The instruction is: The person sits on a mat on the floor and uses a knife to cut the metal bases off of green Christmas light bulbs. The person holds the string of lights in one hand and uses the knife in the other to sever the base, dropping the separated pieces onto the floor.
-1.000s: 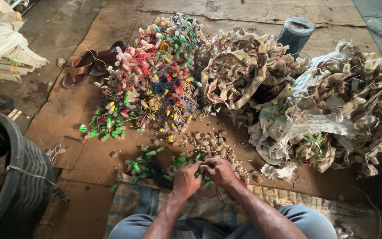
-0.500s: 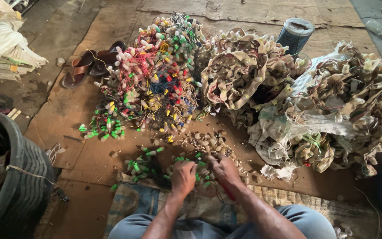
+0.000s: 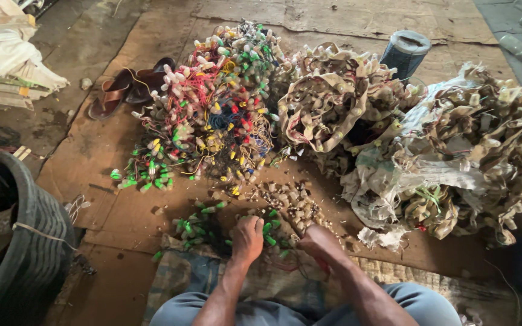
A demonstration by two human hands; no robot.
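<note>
Head view: left hand (image 3: pixel 248 238) and right hand (image 3: pixel 318 241) have lowered, parted; both grips closed on green-capped wire bulbs (image 3: pixel 270 232), floor's near edge.

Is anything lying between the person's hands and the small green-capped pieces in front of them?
Nothing visible does. The left hand already rests on the green-capped pieces, and the right hand sits just beside them on the floor mat.

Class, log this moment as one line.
left hand: on green-capped sockets | right hand: beside loose pieces | ahead: coloured wire pile
</note>
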